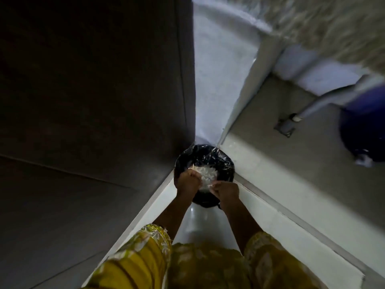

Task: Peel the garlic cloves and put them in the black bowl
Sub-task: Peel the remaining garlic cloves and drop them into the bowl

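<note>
Low in the corner stands a round bin lined with a black plastic bag (pixel 226 163). Over its mouth I hold a white bundle of peels (pixel 205 177), which looks like papery garlic skins on something pale; the view is too dim to tell what carries them. My left hand (pixel 188 181) grips the bundle's left edge with curled fingers. My right hand (pixel 226 189) pinches its near right edge. No black bowl and no garlic cloves are in view.
A dark cabinet or door face (pixel 93 90) fills the left side. A pale wall (pixel 270 167) runs on the right, with a grey pipe (pixel 325 101) and a dark blue container (pixel 362 126) beyond. Glossy white floor (pixel 198 226) lies between my arms.
</note>
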